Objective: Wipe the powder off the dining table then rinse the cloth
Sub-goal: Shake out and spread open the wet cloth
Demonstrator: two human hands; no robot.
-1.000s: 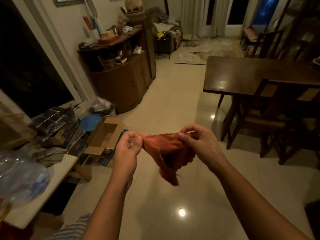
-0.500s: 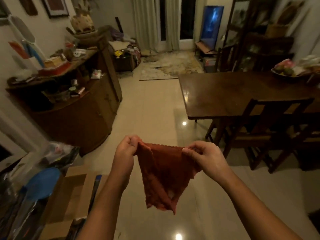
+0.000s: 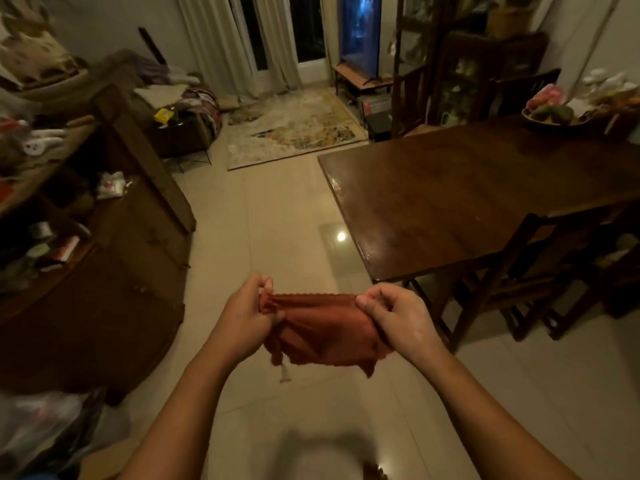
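Red cloth stretched between both hands above the floor.
The left hand and right hand each pinch a top corner in their grip. Table at two o'clock, far end cut off, surface dim.

I hold the cloth stretched at twelve o'clock, my left hand pinching its left end and my right hand its right. The dining table stands at two o'clock, beyond my right hand, with a chair against its near side. A bowl sits on its far end. The sideboard stands at ten o'clock, and the rug lies far off at twelve.
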